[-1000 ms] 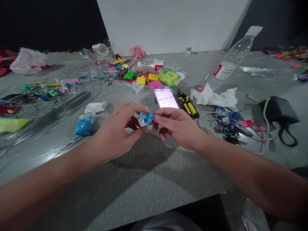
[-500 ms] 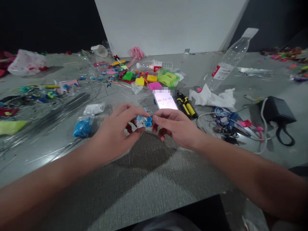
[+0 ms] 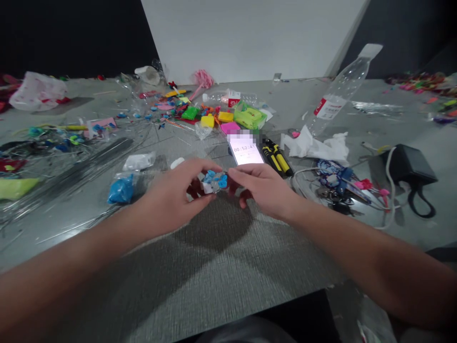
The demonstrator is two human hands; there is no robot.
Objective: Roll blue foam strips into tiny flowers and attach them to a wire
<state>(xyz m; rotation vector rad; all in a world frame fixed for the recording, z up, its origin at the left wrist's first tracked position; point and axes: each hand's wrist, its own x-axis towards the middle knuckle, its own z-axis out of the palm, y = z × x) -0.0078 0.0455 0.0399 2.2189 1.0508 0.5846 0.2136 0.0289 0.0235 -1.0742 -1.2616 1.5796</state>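
Note:
Between my hands, above the grey mat [image 3: 214, 286], is a small craft piece [image 3: 214, 182] with blue flower-like bits, a white part and what looks like thin wire. My left hand [image 3: 171, 193] curls around its left side, thumb below and fingers above. At its right edge, the thumb and forefinger of my right hand [image 3: 267, 188] pinch the piece; the exact contact is partly hidden by the fingers. A bag of blue clay [image 3: 121, 189] and a white packet [image 3: 139, 161] lie left of my left hand. Behind my right hand lies a phone [image 3: 246, 151] showing a running timer.
Wire strippers [image 3: 277, 158] with yellow-black handles lie beside the phone. Farther right are crumpled tissue [image 3: 321, 145], a plastic bottle [image 3: 337, 93] and a black adapter [image 3: 410, 164] with a cable. Thin wires [image 3: 78, 174] spread across the left; colourful clay packs [image 3: 207, 121] lie behind.
The craft piece has turned slightly, so more of its blue bits show. My left fingers have shifted a little, and a white item behind that hand has come into view.

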